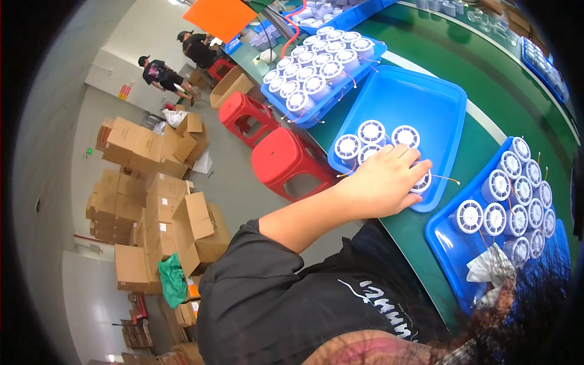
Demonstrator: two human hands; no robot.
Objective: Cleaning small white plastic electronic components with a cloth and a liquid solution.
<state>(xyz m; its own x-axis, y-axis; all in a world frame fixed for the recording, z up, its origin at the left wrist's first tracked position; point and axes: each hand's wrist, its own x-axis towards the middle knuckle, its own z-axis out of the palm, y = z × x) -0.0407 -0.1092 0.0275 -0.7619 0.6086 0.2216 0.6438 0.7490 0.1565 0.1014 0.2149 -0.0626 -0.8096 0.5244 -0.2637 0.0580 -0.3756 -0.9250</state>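
Note:
My left hand (392, 179) reaches over a blue tray (420, 91) on the green table. Its fingers and thumb curl round a white cylinder (421, 181) with a spoked round top, partly hidden by the hand. A thin orange wire (447, 179) sticks out beside it. Several similar cylinders (371, 132) stand upright against the fingers and wrist. At the lower right, a skin-coloured patch (504, 299), possibly my right hand, shows behind dark hair, its fingers hidden. Next to it, a crumpled white sheet (491, 266) lies against another blue tray (447, 234) of cylinders.
A full blue tray (316, 115) of cylinders stands farther back at the table's left edge. Red stools (286, 159) stand beside the table. Cardboard boxes (161, 234) are piled at the left. Two people (159, 74) are in the background. A green conveyor belt (486, 67) runs along the far side.

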